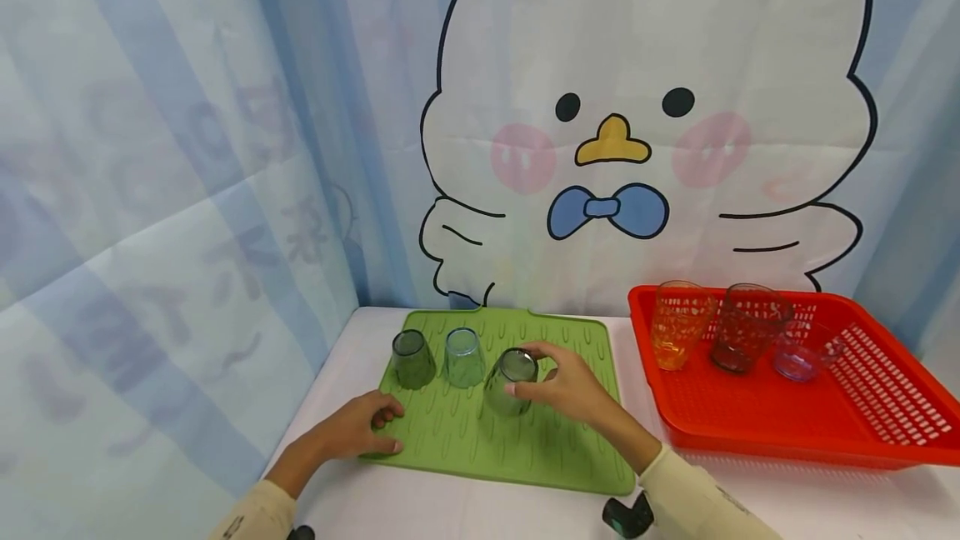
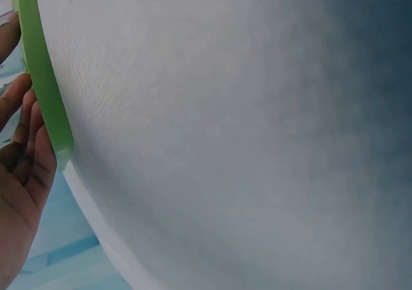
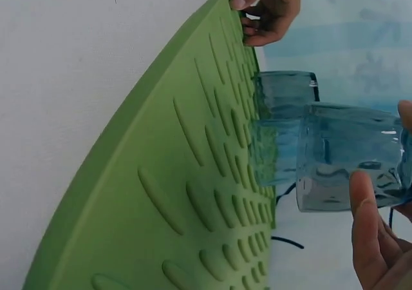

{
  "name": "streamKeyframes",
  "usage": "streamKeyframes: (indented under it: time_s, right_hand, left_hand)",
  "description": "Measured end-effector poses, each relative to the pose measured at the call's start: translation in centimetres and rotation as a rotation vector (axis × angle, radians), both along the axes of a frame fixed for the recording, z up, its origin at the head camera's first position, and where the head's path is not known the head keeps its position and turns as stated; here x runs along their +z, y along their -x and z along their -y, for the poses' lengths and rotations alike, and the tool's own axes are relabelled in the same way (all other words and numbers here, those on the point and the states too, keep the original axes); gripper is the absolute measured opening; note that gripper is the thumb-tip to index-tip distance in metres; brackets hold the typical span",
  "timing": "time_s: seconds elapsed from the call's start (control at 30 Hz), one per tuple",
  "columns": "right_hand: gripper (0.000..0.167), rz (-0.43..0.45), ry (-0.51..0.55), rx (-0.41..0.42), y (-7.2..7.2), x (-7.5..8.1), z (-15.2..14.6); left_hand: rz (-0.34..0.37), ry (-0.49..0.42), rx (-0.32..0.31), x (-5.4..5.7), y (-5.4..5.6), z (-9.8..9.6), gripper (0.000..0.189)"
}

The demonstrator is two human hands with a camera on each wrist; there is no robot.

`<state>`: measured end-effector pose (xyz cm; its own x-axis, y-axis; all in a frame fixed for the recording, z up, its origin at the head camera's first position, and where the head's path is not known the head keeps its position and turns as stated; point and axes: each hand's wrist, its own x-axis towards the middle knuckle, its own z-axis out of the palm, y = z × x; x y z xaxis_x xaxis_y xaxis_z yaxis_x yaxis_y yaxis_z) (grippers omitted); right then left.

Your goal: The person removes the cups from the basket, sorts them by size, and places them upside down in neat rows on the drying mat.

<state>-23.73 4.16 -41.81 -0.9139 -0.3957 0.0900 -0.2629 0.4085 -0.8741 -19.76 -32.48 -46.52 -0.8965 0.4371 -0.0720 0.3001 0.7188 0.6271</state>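
My right hand (image 1: 566, 386) grips a grey-tinted drinking glass (image 3: 331, 158) between thumb and fingers, its narrower end up, over the green ribbed drying mat (image 1: 525, 457). Whether its lower rim touches the mat I cannot tell. Left of it on the mat, a light blue glass (image 1: 465, 361) and a dark grey glass (image 1: 413, 363) stand with their narrower ends up. At the mat's front left corner, my left hand (image 1: 360, 427) touches the edge with loosely bent fingers and the thumb apart. The left wrist view shows its fingers (image 2: 42, 167) against the green edge.
On the right stands a red plastic basket (image 1: 750, 432), holding an orange glass (image 1: 678, 332), a dark glass (image 1: 742, 336) and a purple-tinted glass (image 1: 798, 361). A white cloth (image 1: 450, 507) covers the table. Printed curtains (image 1: 615, 273) hang behind and at the left.
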Motion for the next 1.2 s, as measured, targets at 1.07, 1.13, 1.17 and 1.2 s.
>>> streamKeyframes:
  time_s: [1.07,1.13,1.17,1.2]
  right_hand:
    - [0.071,0.033,-0.199,-0.194,4.9,-2.7,2.9]
    - [0.071,0.01,-0.217,-0.21,4.9,-2.8,3.0]
    - [0.071,-0.002,-0.227,-0.215,4.9,-2.9,3.0]
    - [0.071,-0.012,-0.238,-0.22,4.9,-2.9,3.1]
  left_hand:
    - [0.03,0.014,0.018,0.1,-0.1,-0.1,0.047]
    - [0.027,0.016,0.018,0.0,-0.1,0.0,0.047]
    - [0.028,0.015,0.019,-0.1,-0.1,0.0,0.047]
    - [0.027,0.016,0.02,-0.1,0.0,0.0,0.047]
